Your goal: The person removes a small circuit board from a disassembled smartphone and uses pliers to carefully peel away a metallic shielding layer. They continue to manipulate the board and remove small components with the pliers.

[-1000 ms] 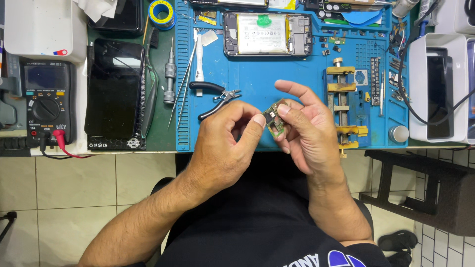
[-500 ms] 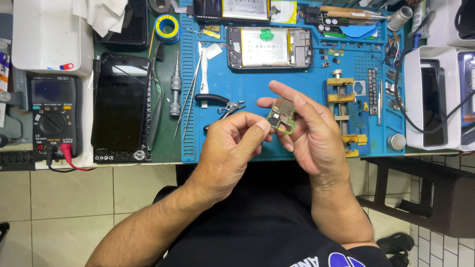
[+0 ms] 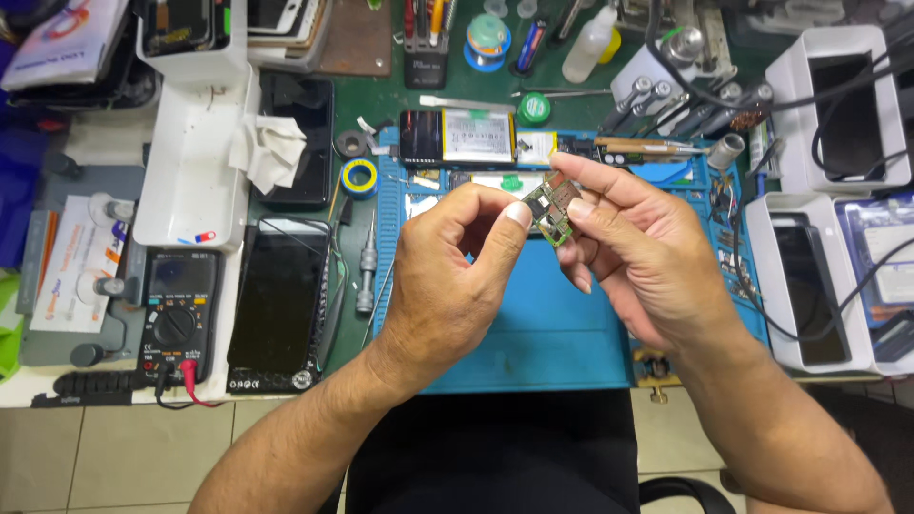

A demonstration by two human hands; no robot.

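Since earlier frame, both hands raised higher over blue work mat (image 3: 533,324), nearer opened phone (image 3: 457,136). Table (image 3: 371,105) crowded with tools. Black phone (image 3: 279,309) lies left of mat, multimeter (image 3: 174,309) further left. Right hand (image 3: 647,262) pinches small green circuit board (image 3: 549,207) between fingers. Left hand (image 3: 447,276) curled, thumb tip pressing board's left edge. Board held above mat, tilted.
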